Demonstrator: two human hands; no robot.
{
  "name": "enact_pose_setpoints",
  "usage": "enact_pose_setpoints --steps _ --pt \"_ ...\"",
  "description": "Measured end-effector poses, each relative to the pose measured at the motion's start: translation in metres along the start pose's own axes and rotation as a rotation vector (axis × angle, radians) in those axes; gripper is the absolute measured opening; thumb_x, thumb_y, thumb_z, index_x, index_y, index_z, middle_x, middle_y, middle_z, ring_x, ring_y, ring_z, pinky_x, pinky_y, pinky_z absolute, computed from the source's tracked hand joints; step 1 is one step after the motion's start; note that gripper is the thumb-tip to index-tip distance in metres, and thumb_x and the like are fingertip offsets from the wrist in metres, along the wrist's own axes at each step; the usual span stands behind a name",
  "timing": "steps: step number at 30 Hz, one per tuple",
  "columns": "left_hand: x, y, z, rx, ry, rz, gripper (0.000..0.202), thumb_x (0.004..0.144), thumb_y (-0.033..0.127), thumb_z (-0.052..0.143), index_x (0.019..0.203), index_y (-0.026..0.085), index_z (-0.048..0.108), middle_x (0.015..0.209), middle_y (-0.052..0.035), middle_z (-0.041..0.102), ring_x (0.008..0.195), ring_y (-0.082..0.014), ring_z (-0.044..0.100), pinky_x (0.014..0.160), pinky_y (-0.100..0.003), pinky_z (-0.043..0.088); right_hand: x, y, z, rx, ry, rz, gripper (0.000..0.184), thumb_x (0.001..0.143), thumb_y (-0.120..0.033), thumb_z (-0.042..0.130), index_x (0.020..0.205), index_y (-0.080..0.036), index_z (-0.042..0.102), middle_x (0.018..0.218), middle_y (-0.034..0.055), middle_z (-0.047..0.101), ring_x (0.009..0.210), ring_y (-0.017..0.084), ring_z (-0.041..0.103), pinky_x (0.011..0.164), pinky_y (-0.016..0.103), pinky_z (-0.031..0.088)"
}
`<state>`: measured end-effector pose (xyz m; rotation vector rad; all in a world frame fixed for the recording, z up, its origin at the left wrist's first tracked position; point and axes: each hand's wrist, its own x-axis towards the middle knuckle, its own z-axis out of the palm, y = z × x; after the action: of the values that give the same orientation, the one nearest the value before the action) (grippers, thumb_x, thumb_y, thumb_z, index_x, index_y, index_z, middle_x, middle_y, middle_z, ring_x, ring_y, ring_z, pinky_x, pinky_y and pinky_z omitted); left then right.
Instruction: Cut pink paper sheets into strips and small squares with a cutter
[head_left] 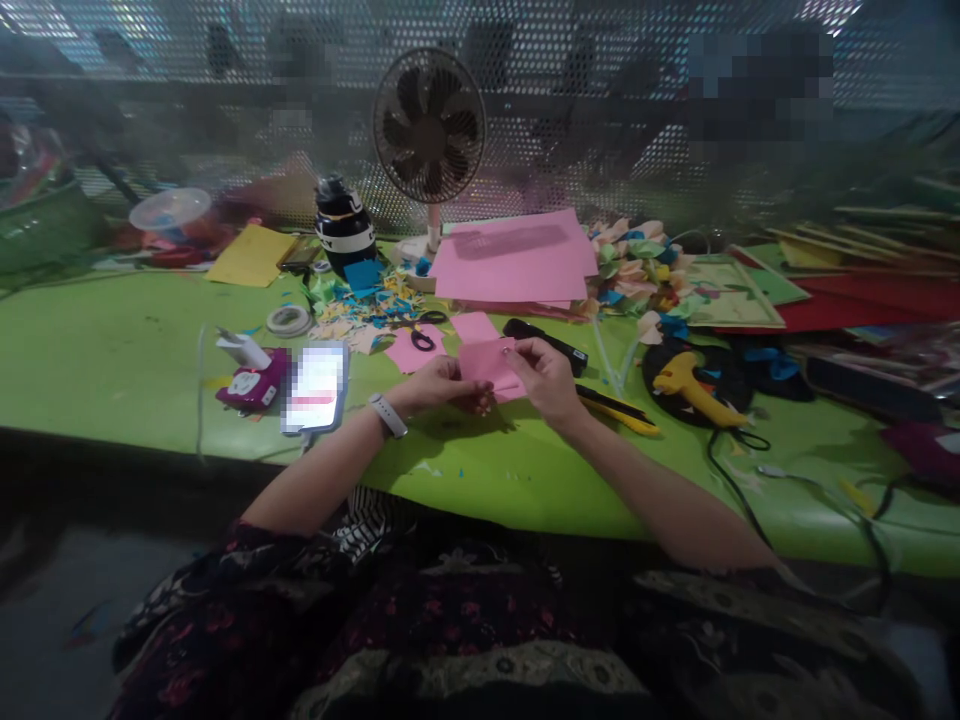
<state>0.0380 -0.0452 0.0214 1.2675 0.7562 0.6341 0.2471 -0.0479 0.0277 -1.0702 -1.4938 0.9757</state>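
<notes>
A small folded piece of pink paper (486, 364) is held up between my two hands over the green table. My left hand (442, 387) pinches its left lower edge, with a pale watch strap on the wrist. At the paper's upper right, the thumb and fingers of my right hand (546, 378) are closed on it. Another pink paper piece (474, 326) lies just behind. Black-handled scissors (424, 340) rest on pink scraps (403, 352) to the left. Beside my right hand lie a black stapler-like object (555, 343) and a yellow-and-black cutter (622, 412).
Left of my hands are a lit phone (315, 388), a purple power strip (259, 385) and a tape roll (289, 320). Behind stand a fan (430, 130), a dark bottle (345, 228) and pink sheets (517, 255). A yellow glue gun (697, 388) with trailing cables lies right.
</notes>
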Motion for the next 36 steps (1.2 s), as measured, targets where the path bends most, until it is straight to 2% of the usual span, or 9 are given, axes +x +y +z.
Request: enact_pose_setpoints --steps 2,5,7,14,21,28,32,36 --pt "0.0 0.0 -0.003 0.004 0.033 0.033 0.035 0.079 0.045 0.09 0.088 0.013 0.079 0.079 -0.0096 0.08 0.068 -0.0149 0.074 0.073 -0.031 0.063 0.001 -0.001 -0.002 0.018 -0.048 0.065 0.053 0.073 -0.073 0.08 0.08 -0.023 0.063 0.077 0.0005 0.062 0.071 0.016 0.057 0.066 0.032 0.053" --pt "0.0 0.0 -0.006 0.011 0.089 0.064 0.037 0.079 0.044 0.09 0.091 0.012 0.077 0.078 -0.0104 0.079 0.065 -0.0158 0.074 0.074 -0.033 0.064 0.004 -0.002 -0.007 0.041 -0.228 0.242 0.056 0.064 -0.069 0.088 0.08 -0.02 0.068 0.076 0.0036 0.07 0.067 0.017 0.064 0.062 0.033 0.057" --pt "0.001 0.001 -0.008 0.019 0.108 0.068 0.036 0.08 0.042 0.09 0.092 0.011 0.077 0.077 -0.0104 0.078 0.065 -0.0165 0.074 0.075 -0.034 0.064 0.006 -0.001 -0.009 0.054 -0.313 0.307 0.054 0.061 -0.065 0.093 0.078 -0.019 0.07 0.075 0.0054 0.074 0.066 0.017 0.067 0.062 0.034 0.059" --pt "0.004 0.0 -0.014 0.024 0.066 0.052 0.038 0.072 0.045 0.094 0.082 0.013 0.077 0.071 -0.0086 0.078 0.06 -0.0144 0.072 0.065 -0.027 0.063 0.011 0.005 -0.012 0.052 -0.447 0.284 0.041 0.062 -0.051 0.094 0.072 -0.018 0.073 0.068 0.002 0.073 0.061 0.015 0.066 0.064 0.033 0.06" --pt "-0.001 0.006 -0.02 0.061 0.06 0.03 0.038 0.074 0.047 0.092 0.082 0.012 0.079 0.077 -0.0126 0.079 0.064 -0.0153 0.073 0.069 -0.03 0.063 0.012 -0.005 -0.02 0.036 -0.495 0.293 0.03 0.07 -0.044 0.089 0.073 -0.018 0.074 0.072 0.0038 0.074 0.067 0.015 0.068 0.068 0.032 0.058" --pt "-0.003 0.003 -0.013 0.031 0.11 0.023 0.039 0.068 0.043 0.097 0.091 0.015 0.081 0.082 -0.014 0.08 0.067 -0.0206 0.075 0.067 -0.035 0.064 0.01 -0.002 -0.013 0.013 -0.501 0.23 0.027 0.072 -0.041 0.085 0.068 -0.019 0.071 0.065 0.0003 0.069 0.061 0.013 0.062 0.065 0.03 0.054" --pt "-0.002 0.0 -0.011 0.012 0.109 0.025 0.042 0.069 0.038 0.096 0.099 0.013 0.081 0.085 -0.0161 0.081 0.069 -0.023 0.076 0.071 -0.039 0.065 0.008 -0.001 -0.011 0.004 -0.505 0.212 0.026 0.075 -0.04 0.084 0.07 -0.018 0.071 0.066 0.0007 0.069 0.062 0.013 0.063 0.066 0.031 0.055" --pt "-0.003 0.006 -0.017 0.037 0.092 -0.039 0.037 0.071 0.035 0.094 0.095 0.011 0.081 0.086 -0.0168 0.081 0.068 -0.0207 0.076 0.071 -0.034 0.065 0.009 -0.004 -0.014 0.027 -0.487 0.271 0.025 0.073 -0.038 0.087 0.071 -0.018 0.071 0.069 0.0016 0.071 0.064 0.013 0.065 0.069 0.031 0.059"
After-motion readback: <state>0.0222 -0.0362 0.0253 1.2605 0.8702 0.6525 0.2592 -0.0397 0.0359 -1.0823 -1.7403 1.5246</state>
